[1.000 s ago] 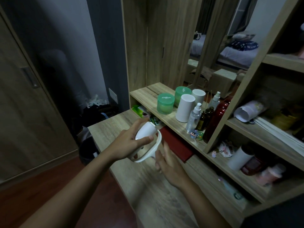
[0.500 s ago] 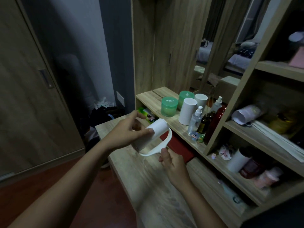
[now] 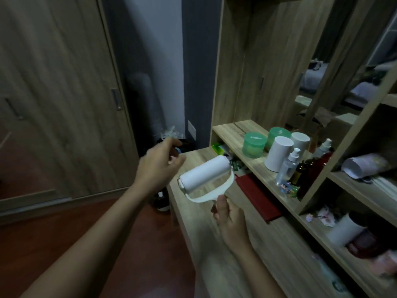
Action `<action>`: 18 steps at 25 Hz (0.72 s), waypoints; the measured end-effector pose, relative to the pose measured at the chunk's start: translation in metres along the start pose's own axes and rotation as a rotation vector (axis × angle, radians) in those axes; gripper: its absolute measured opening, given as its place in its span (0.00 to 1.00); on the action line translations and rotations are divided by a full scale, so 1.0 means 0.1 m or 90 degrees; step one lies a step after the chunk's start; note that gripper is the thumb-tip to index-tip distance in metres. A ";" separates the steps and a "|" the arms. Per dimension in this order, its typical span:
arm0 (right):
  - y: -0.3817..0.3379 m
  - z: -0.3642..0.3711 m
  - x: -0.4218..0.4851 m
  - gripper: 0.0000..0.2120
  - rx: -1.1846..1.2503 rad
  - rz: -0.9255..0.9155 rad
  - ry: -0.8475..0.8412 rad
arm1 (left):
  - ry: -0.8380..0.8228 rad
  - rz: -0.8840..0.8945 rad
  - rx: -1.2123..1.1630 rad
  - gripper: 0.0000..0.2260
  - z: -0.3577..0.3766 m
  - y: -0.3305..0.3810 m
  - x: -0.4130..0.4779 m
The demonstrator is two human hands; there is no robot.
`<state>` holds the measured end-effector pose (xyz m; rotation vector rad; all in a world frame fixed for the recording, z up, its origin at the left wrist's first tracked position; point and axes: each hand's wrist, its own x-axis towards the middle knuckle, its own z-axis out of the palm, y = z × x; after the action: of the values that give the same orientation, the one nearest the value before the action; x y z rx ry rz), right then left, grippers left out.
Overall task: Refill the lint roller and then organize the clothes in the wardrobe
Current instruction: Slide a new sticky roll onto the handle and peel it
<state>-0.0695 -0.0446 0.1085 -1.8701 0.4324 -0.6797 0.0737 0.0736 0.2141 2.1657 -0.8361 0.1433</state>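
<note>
A white lint roller (image 3: 205,174) with a fresh white roll on it is held up above the wooden desk (image 3: 217,244). My right hand (image 3: 228,216) grips its handle from below, fingers curled round it. My left hand (image 3: 160,166) is off the roller, just to its left, with loosely curled fingers and nothing in it. The wardrobe (image 3: 58,93) with closed wooden doors stands to the left.
Green jars (image 3: 254,145), white cylinders (image 3: 278,153), spray bottles (image 3: 289,166) and dark bottles stand on the shelf at right. A red book (image 3: 258,196) lies under the shelf edge. A dark bin (image 3: 171,145) with rubbish sits on the floor by the wall.
My left hand has let go of the roll and moved off to the left. My right hand now holds the roller by its handle, lifted and tilted.
</note>
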 end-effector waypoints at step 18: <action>-0.86 3.80 1.65 0.34 0.049 -0.060 -0.077 | -0.111 -0.043 0.064 0.21 -2.34 -2.86 1.27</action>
<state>0.2975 0.1652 0.1204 -1.8566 0.2375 -0.6327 0.3856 0.3089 0.2355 2.3228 -0.8676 -0.0394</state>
